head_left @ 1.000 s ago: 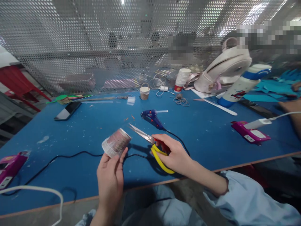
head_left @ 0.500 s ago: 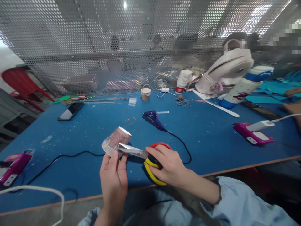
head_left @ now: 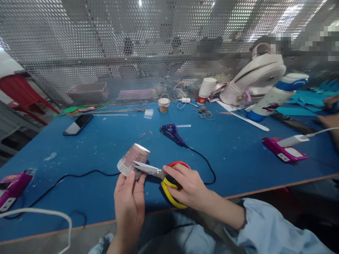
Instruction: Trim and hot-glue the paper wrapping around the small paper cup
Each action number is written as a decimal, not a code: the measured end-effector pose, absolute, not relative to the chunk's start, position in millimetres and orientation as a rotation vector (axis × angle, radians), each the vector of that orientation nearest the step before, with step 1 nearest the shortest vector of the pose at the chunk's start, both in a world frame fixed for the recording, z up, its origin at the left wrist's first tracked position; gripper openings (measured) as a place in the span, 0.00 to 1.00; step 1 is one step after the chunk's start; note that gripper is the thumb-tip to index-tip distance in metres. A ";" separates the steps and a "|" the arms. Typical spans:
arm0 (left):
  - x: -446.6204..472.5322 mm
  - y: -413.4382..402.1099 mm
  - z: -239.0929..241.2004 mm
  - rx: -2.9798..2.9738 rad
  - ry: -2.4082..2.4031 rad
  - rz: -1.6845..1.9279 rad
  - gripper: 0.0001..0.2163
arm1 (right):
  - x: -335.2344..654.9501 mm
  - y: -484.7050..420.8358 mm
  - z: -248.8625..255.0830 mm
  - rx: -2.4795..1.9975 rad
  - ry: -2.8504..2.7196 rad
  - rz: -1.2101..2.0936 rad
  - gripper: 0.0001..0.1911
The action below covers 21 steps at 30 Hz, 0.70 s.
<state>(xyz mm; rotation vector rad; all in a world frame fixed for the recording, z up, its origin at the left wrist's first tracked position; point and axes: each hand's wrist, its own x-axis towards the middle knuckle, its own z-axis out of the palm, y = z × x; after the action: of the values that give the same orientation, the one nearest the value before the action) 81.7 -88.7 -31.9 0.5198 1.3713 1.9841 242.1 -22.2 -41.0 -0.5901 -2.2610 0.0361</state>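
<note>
My left hand (head_left: 130, 197) is closed round the lower side of a tilted paper cup (head_left: 135, 158), printed in red and white. Its fingertips press on the cup's near side. In my right hand (head_left: 188, 185) is a pair of scissors (head_left: 150, 170) with red, yellow and black handles; my fingers are in the loops. The blades point left and their tips lie against or over the cup's side. Whether they touch or cut it I cannot tell. Beyond the cup, a blue glue gun (head_left: 172, 131) with a clear glue stick lies on the table.
On the blue table (head_left: 238, 151) stand a small cup with a handle (head_left: 164, 104), stacked paper cups (head_left: 206, 91), a water bottle (head_left: 278, 97) and a backpack (head_left: 254, 79). A phone (head_left: 78, 125) lies left. Purple power strips (head_left: 285, 151) flank me. Another person's hand (head_left: 331, 102) is far right.
The cup and my left hand have shifted slightly to the right. The scissors have barely moved, so their tips now overlap the cup's side a little farther.
</note>
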 end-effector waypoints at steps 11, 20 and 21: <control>84.0 -89.1 -29.2 0.394 1.357 2.066 0.13 | 245.4 -23.1 -37.8 -0.574 -2.347 -0.208 0.18; 86.1 -96.4 -24.3 0.456 1.410 2.006 0.11 | 243.5 -20.8 -39.6 -0.523 -2.299 -0.299 0.16; 86.9 -96.3 -23.5 0.443 1.383 2.009 0.11 | 243.7 -20.4 -40.3 -0.518 -2.298 -0.304 0.16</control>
<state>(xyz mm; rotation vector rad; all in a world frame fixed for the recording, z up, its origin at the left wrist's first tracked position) 86.9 -96.3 -23.5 0.4426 1.3835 2.0092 243.7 -20.4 -40.3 -0.5182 -2.2976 -0.3044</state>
